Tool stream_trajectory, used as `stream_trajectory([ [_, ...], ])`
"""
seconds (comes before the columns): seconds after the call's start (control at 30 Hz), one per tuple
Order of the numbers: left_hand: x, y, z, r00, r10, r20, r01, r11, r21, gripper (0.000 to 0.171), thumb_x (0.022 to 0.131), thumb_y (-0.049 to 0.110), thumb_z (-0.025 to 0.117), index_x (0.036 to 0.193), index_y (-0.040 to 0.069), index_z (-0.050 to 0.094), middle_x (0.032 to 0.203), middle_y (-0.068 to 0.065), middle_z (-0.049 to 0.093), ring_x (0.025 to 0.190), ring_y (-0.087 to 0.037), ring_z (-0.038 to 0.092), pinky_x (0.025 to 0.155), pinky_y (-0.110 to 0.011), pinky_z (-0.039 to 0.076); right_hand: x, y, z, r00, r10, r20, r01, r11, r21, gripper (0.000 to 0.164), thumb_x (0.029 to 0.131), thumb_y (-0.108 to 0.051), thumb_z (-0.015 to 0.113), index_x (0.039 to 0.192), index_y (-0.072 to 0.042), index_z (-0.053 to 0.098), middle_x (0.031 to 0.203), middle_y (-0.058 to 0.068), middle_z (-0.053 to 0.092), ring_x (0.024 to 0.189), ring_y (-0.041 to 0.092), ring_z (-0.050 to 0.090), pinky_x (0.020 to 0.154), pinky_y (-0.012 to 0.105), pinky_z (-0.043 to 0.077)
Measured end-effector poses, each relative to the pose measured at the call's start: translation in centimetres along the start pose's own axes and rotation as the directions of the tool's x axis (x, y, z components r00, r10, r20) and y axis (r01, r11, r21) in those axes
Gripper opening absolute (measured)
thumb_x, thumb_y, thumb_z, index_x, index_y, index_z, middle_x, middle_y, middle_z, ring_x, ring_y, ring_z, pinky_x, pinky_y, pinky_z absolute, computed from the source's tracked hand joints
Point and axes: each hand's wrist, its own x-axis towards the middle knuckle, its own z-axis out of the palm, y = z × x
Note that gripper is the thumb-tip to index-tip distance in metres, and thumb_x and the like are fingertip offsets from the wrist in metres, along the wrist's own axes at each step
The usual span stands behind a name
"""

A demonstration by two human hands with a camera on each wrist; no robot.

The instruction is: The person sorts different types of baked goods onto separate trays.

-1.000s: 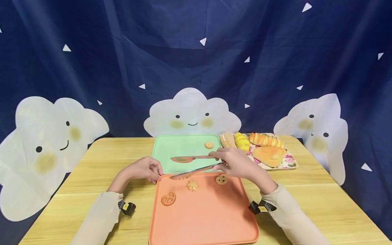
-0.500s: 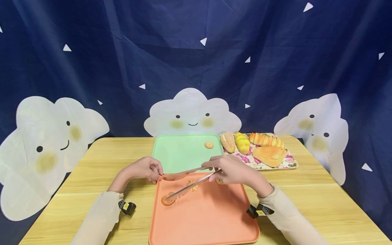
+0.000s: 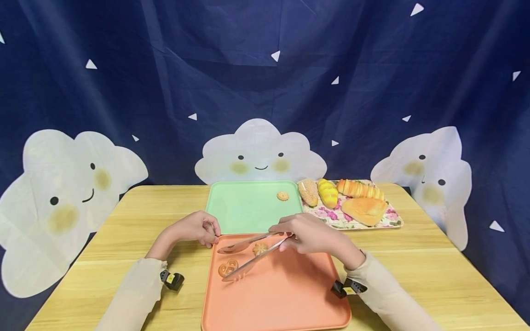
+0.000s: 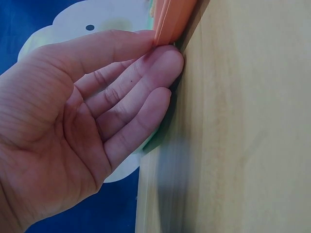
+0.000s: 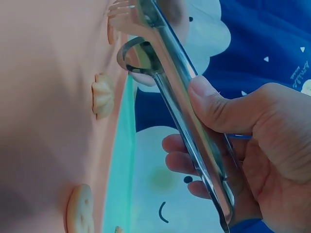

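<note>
Tongs (image 5: pixel 182 92) in right hand (image 3: pixel 310 233), spread to either side of pretzel (image 3: pixel 228 267).
Right grip: thumb and fingers curled around tongs. Left hand (image 3: pixel 196 227): grip pinched on orange tray's (image 3: pixel 277 299) far left corner. Pretzel: on this tray.

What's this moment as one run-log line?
left hand: pinches orange tray corner | right hand: holds metal tongs, tips apart | pretzel cookie: on orange tray

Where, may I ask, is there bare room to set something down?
Bare: the orange tray between the tongs and its near rim; the green tray left of its round cookie; the wooden table left of the green tray, beyond the left hand. Crowded: the orange tray's far half, with cookies, tongs and right hand, and the floral tray, with four breads.
</note>
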Motion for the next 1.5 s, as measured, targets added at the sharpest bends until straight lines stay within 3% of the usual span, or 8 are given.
stream_trajectory([
  [0.27, 0.03, 0.00, 0.01, 1.000, -0.003, -0.001, 0.003, 1.000, 0.005, 0.011, 0.084, 0.000, 0.071, 0.092, -0.007, 0.067, 0.072, -0.018, 0.073, 0.065, -0.021, 0.071, 0.060, -0.031, 0.056, 0.10, -0.21, 0.30, 1.000, -0.004, -0.012, 0.004, 1.000, -0.022, 0.038, 0.085, -0.027, 0.080, 0.119, -0.013, 0.074, 0.084, -0.004, 0.065, 0.064, 0.002, 0.047, 0.059, 0.016, 0.039],
  [0.87, -0.06, 0.06, 0.02, 1.000, 0.000, 0.001, 0.000, 1.000, 0.006, 0.011, 0.083, -0.001, 0.069, 0.092, -0.008, 0.067, 0.075, -0.019, 0.074, 0.067, -0.022, 0.071, 0.060, -0.031, 0.056, 0.38, -0.45, 0.85, 0.998, -0.028, -0.050, 0.026, 0.999, -0.043, 0.023, 0.086, -0.026, 0.079, 0.108, -0.022, 0.076, 0.076, -0.010, 0.062, 0.060, 0.000, 0.040, 0.054, 0.015, 0.031],
  [1.5, 0.00, 0.00, 0.00, 1.000, -0.010, -0.001, 0.010, 1.000, -0.001, 0.012, 0.083, 0.000, 0.070, 0.093, -0.007, 0.067, 0.075, -0.017, 0.074, 0.068, -0.021, 0.071, 0.062, -0.032, 0.056, 0.47, -0.72, 0.73, 0.997, -0.017, -0.077, 0.013, 0.999, -0.053, 0.021, 0.088, -0.028, 0.077, 0.108, -0.022, 0.076, 0.076, -0.010, 0.062, 0.061, 0.001, 0.044, 0.057, 0.016, 0.035],
])
